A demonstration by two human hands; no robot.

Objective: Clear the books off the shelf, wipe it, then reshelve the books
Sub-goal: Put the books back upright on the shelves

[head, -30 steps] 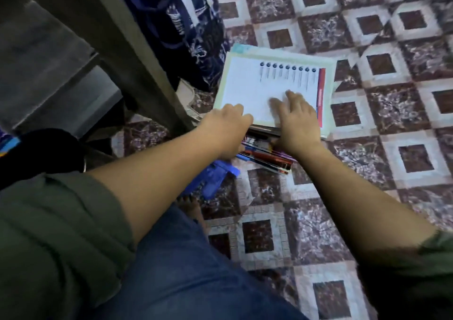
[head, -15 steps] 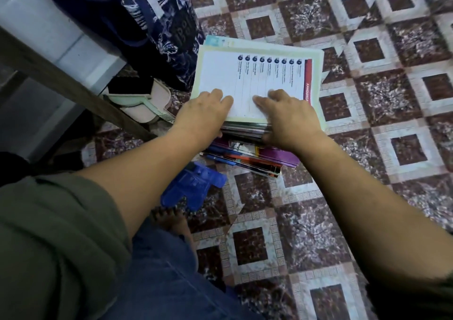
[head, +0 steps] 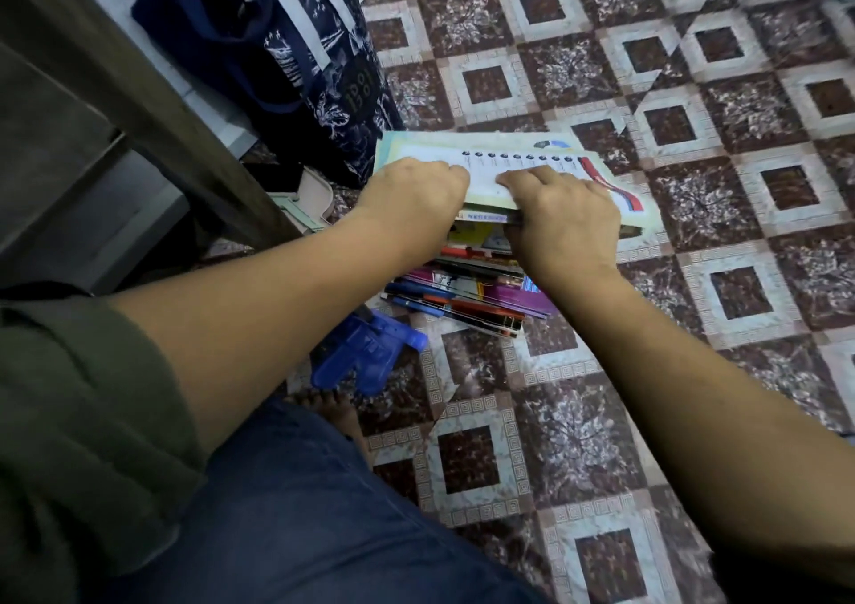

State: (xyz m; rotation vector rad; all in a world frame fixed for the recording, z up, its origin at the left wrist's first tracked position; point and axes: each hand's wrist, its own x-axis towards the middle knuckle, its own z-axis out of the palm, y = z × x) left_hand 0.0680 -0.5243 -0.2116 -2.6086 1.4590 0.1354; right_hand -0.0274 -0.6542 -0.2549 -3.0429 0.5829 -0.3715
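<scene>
Both of your hands are on the stack of thin colourful books (head: 467, 279), which lies on the brown-and-cream patterned tile floor (head: 694, 187) near the dark wooden shelf frame (head: 152, 94). Your left hand (head: 416, 196) and right hand (head: 562, 215) curl their fingers over the near edge of the white, green-bordered top book (head: 518, 159), thumbs mostly out of sight, forearms stretched forward and low. I'd judge you're lifting a batch to reshelve: square the fanned lower spines first, squeeze evenly from both sides, and take fewer if they slide, since glossy covers probably slip
</scene>
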